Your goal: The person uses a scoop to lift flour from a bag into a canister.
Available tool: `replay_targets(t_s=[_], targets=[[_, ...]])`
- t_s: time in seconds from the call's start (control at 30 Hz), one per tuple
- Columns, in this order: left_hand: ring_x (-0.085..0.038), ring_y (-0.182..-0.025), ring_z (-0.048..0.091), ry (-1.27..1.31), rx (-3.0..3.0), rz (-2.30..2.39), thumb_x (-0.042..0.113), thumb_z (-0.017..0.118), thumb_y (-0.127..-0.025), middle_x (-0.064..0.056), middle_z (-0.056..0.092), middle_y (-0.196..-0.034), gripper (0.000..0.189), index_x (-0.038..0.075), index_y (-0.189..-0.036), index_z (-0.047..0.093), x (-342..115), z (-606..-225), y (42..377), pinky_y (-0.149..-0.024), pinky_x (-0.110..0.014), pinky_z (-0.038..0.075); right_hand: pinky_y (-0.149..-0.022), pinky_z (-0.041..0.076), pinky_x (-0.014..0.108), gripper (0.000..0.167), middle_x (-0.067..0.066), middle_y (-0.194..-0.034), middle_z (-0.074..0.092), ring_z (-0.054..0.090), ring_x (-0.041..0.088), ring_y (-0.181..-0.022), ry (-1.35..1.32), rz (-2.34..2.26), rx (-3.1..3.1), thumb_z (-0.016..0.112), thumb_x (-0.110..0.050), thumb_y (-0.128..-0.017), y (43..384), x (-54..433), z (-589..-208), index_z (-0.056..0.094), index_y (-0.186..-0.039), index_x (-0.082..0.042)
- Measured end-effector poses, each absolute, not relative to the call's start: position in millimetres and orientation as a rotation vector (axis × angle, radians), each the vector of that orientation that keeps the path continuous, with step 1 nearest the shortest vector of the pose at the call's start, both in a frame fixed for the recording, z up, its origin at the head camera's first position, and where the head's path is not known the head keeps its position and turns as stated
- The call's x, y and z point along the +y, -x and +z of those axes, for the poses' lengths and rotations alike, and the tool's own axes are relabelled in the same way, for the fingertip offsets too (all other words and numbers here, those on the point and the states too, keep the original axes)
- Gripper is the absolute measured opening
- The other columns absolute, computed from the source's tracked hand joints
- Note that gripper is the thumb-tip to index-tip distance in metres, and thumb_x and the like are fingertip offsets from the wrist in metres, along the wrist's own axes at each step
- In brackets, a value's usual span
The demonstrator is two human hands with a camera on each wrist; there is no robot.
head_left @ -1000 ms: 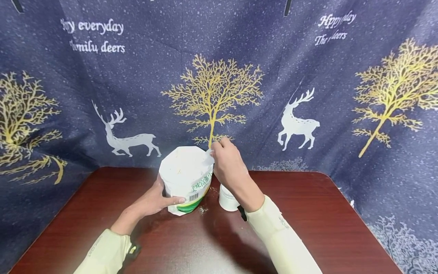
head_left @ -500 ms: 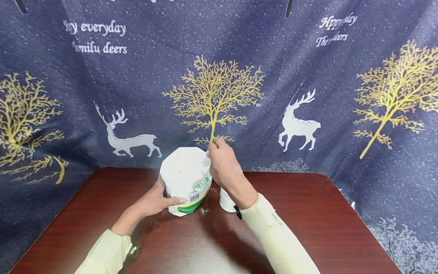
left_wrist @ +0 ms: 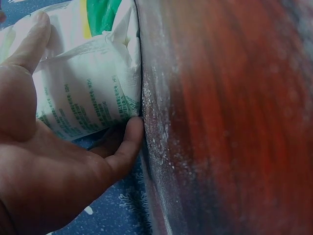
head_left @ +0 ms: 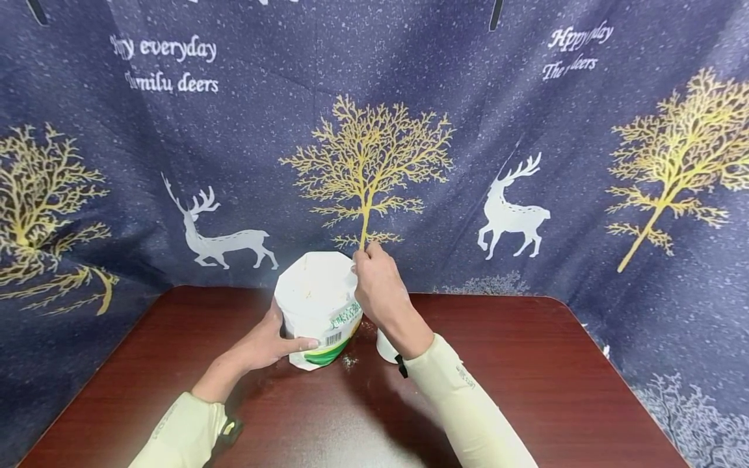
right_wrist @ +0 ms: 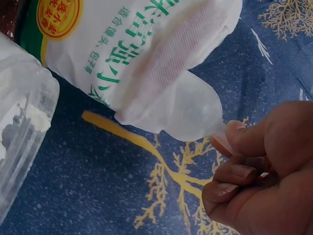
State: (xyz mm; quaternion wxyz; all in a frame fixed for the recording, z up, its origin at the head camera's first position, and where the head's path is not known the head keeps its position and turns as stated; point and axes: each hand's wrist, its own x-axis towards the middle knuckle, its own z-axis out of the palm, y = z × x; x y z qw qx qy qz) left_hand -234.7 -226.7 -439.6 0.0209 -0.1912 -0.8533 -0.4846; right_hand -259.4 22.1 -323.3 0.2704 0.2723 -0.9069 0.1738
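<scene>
A white paper-like flour bag [head_left: 318, 322] with green print stands open-mouthed on the table, tilted a little. My left hand [head_left: 263, 338] holds its left side, thumb across the front; in the left wrist view the fingertips reach the bag's bottom edge at the tabletop. My right hand [head_left: 380, 286] is at the bag's right rim. In the right wrist view it pinches the handle of a translucent plastic spoon [right_wrist: 200, 105], whose bowl is partly hidden by the bag's mouth. Behind the right wrist stands a clear jar [right_wrist: 46, 93] with white powder in it, mostly covered in the head view.
White powder [head_left: 349, 361] is scattered on the brown table [head_left: 292, 422] beside the bag. A blue cloth backdrop [head_left: 246, 149] with deer and yellow trees hangs directly behind the table's far edge.
My right hand has moved slightly left and down along the bag's rim, taking the spoon out of sight in the head view. My left hand and the bag stay in place.
</scene>
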Motion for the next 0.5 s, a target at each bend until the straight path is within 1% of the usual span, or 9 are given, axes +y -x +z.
replay_targets(t_s=[0.17,0.5], targets=[[-0.036,-0.151,0.031,0.566,-2.66,-1.51,0.033,0.094,-0.082,-0.016,0.031,-0.161,0.124,0.019,-0.165,0.002,-226.1,-438.8,232.3,-0.122,-0.066,0.019,-0.074,0.06,0.037,0.009,0.013,-0.092,0.058,0.065,0.029,-0.078,-0.725,0.492,-2.436,0.067,0.0,-0.101,262.0,19.1,-329.4,0.075,-0.105,0.003],[-0.033,-0.151,0.031,0.589,-2.637,-1.527,0.032,0.094,-0.082,-0.014,0.03,-0.162,0.125,0.023,-0.165,0.001,-226.4,-438.4,233.4,-0.122,-0.066,0.019,-0.077,0.06,0.039,0.013,0.013,-0.093,0.061,0.066,0.028,-0.079,-0.692,0.51,-2.449,0.067,-0.005,-0.103,265.6,15.6,-338.8,0.077,-0.108,0.001]])
